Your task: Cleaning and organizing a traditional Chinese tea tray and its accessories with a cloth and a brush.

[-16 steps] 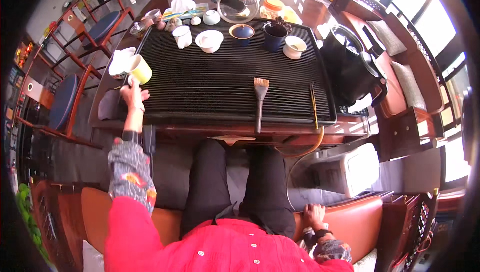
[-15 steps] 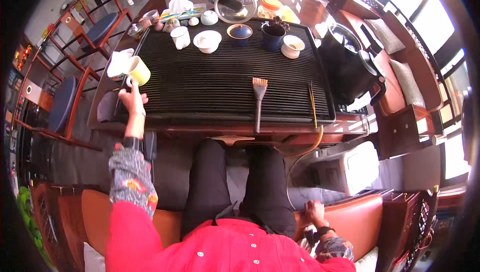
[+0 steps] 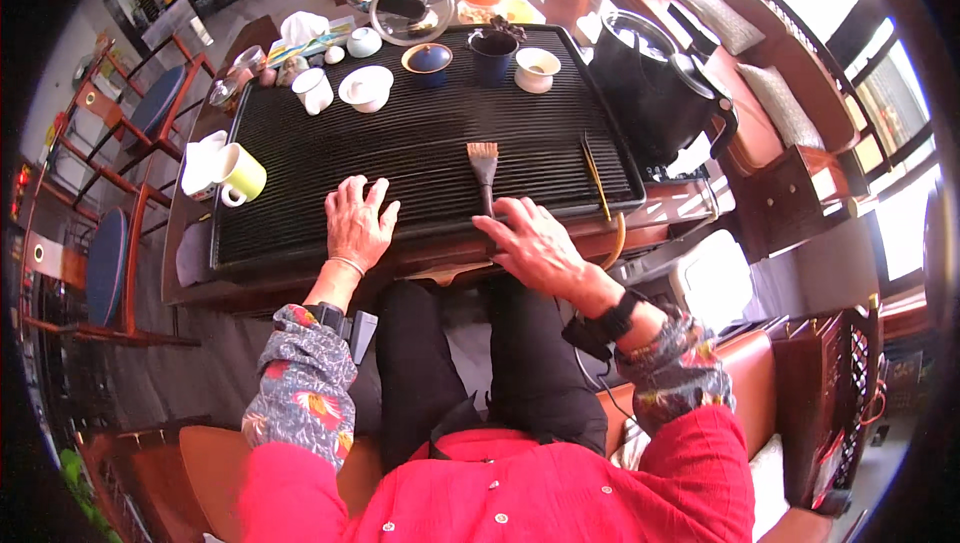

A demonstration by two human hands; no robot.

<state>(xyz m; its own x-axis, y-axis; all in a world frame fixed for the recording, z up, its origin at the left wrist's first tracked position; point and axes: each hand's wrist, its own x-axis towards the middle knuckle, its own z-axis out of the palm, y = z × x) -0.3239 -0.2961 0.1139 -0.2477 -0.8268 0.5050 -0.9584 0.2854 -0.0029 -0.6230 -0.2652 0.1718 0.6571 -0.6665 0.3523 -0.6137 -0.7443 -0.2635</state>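
My left hand (image 3: 357,226) is open, its fingers spread over the near edge of the black ridged tea tray (image 3: 300,168). My right hand (image 3: 535,245) has its fingers closed round the handle of a dark flat brush (image 3: 483,165), whose tan bristles rest on the tray and point away from me. To the right of the brush lie slim brown tea tweezers (image 3: 597,178). At the tray's left edge stands a yellow-green mug (image 3: 244,173) with a white handle, just beyond the left hand's reach.
Along the tray's far side stand a white pitcher (image 3: 313,91), a white lidded bowl (image 3: 366,90), a blue-lidded cup (image 3: 428,63), a dark blue cup (image 3: 492,60) and a white strainer cup (image 3: 537,71). A black kettle (image 3: 650,83) is at the right, a glass lid (image 3: 412,9) at the back.
My left hand has left the mug and moved right to the tray's near edge. My right hand has risen from the bench to the brush handle. The view has shifted.
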